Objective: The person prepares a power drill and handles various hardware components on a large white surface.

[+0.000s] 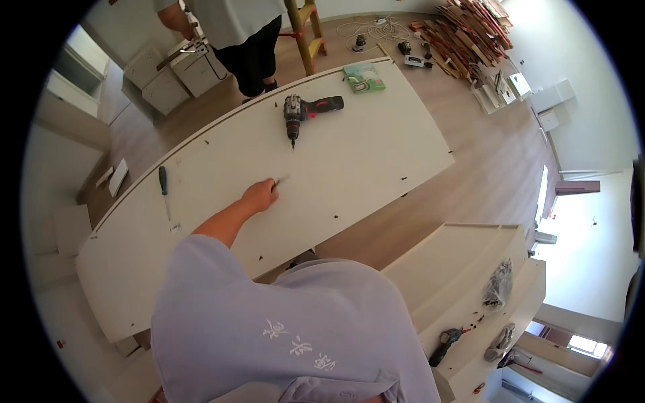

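My left hand [261,197] reaches over the white panel [349,161], fingers closed in a pinch near its middle. A small thin thing sticks out past the fingertips; its kind is too small to tell. My right hand is out of sight. Beyond the left hand a black and grey cordless drill [293,119] lies on the panel, a bit in its chuck. Left of the hand lies a screwdriver [164,183] with a dark handle. Several small dark screws, one of them a screw [336,217] by the near edge, are spread along the panel's edges.
A green packet [365,78] lies at the panel's far right. Another person [242,33] stands beyond it beside a yellow ladder [309,37]. Wood strips [463,37] are piled at the far right. Right of me, a white cabinet [430,269] bears a plastic bag [498,285] and tools.
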The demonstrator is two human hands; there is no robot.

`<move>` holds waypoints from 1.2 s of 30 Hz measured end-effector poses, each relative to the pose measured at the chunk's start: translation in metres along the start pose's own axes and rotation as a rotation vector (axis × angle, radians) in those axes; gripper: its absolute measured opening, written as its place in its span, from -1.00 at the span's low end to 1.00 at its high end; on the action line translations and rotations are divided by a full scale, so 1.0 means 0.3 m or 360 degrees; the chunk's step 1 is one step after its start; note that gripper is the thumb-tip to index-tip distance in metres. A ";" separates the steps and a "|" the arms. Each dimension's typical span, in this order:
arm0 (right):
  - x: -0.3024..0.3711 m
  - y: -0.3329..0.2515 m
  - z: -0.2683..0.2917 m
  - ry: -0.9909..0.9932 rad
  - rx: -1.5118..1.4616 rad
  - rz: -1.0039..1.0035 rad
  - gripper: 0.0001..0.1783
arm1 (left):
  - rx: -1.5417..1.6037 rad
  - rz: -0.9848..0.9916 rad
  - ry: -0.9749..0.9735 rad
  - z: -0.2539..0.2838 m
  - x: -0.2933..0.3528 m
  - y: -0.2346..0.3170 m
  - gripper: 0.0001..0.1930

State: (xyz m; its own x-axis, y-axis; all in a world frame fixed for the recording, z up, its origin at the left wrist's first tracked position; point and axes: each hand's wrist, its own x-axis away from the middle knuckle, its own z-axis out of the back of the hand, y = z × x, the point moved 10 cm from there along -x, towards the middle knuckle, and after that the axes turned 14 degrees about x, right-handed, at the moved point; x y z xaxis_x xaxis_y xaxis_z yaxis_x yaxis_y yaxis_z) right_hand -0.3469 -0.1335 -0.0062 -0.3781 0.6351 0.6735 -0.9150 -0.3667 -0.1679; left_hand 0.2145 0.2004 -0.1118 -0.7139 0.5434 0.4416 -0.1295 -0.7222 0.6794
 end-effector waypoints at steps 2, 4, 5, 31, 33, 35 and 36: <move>0.011 0.036 -0.037 0.0003 -0.0058 -0.0001 -0.53 | 0.0755 0.0204 0.0325 0.080 -0.090 -0.015 -0.68; 0.007 0.058 -0.068 0.0014 -0.0105 0.0004 -0.53 | 0.1183 0.0401 0.0719 0.173 -0.190 -0.004 -0.65; 0.006 0.072 -0.075 0.0017 -0.0118 0.0022 -0.53 | 0.1410 0.0504 0.0926 0.207 -0.218 0.004 -0.63; 0.121 0.297 -0.041 0.0207 -0.0067 0.0183 -0.62 | 0.1455 -0.0049 0.0359 -0.036 -0.260 0.250 -0.73; 0.114 0.238 0.129 0.0319 -0.0087 0.0295 -0.63 | 0.1368 -0.0306 0.0231 -0.158 -0.139 0.399 -0.75; 0.092 0.238 0.223 0.0412 -0.0298 0.0413 -0.63 | 0.1123 -0.0393 0.0052 -0.304 -0.034 0.590 -0.75; 0.083 0.245 0.266 0.0469 -0.0455 0.0463 -0.63 | 0.1017 -0.0440 -0.0052 -0.392 0.042 0.709 -0.74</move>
State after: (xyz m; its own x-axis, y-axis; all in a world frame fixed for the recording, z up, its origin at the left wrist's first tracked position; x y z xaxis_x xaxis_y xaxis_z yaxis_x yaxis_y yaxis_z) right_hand -0.4123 -0.1989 0.0556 -0.6092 0.7142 0.3445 -0.7519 -0.3823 -0.5371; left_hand 0.0971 0.0033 -0.0306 -0.6909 0.6908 0.2133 0.1341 -0.1675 0.9767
